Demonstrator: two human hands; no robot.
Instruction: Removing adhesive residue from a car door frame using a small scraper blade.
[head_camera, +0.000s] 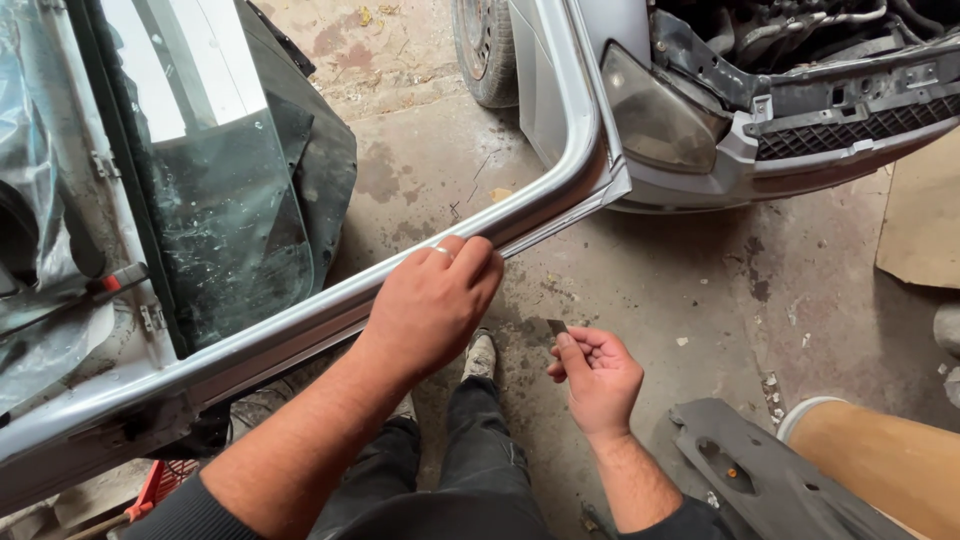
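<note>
A detached silver car door (330, 305) stands on its edge in front of me, its window frame (585, 120) bending up to the right. My left hand (435, 300) rests palm down on the top edge of the frame, fingers curled over it, a ring on one finger. My right hand (597, 375) is lower and to the right, apart from the door. It pinches a small dark flat piece (557, 327) between thumb and fingers. Through the door opening I see dark glass (225, 230).
A silver car (700, 120) with its bonnet open and front bumper off stands at the top right, one wheel (485, 50) behind the door. A grey plastic panel (760, 470) and a tan bucket (880, 465) lie at the lower right, cardboard (925, 215) at right. My legs and shoe (480, 355) are below on stained concrete.
</note>
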